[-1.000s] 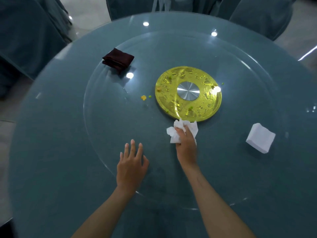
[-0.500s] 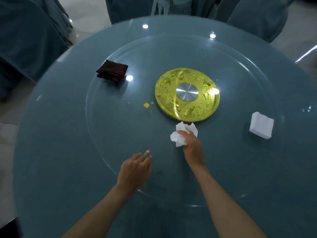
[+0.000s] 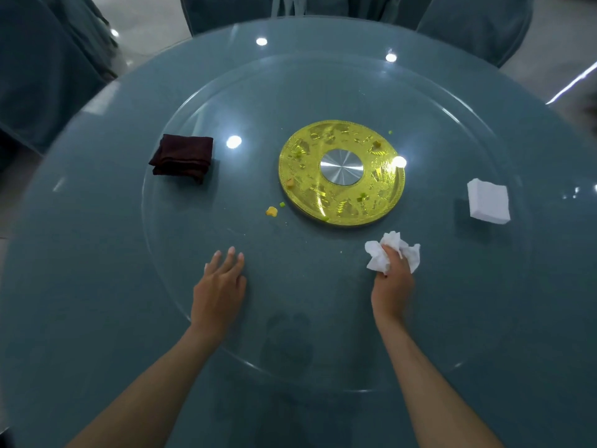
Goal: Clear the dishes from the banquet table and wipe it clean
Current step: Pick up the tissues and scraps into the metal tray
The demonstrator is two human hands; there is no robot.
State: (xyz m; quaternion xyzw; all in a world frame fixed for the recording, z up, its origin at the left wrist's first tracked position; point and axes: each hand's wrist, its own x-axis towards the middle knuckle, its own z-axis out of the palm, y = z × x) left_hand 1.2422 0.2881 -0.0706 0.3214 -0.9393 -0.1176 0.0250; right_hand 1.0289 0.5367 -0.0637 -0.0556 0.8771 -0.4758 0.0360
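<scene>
Right hand [image 3: 392,286] grips a crumpled white tissue [image 3: 392,252] at lower right of centre; left hand [image 3: 218,286] rests flat, fingers straight, on the glass turntable [image 3: 193,318] of the table [image 3: 80,318]. Wiping appears under way. Food scraps [image 3: 271,211] beside the gold hub [image 3: 341,173] likely need sweeping next.

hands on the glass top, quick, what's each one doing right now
Left hand: open, fingers straight, flat on the glass turntable, holding nothing.
Right hand: fingers curled round a crumpled white tissue.
</scene>
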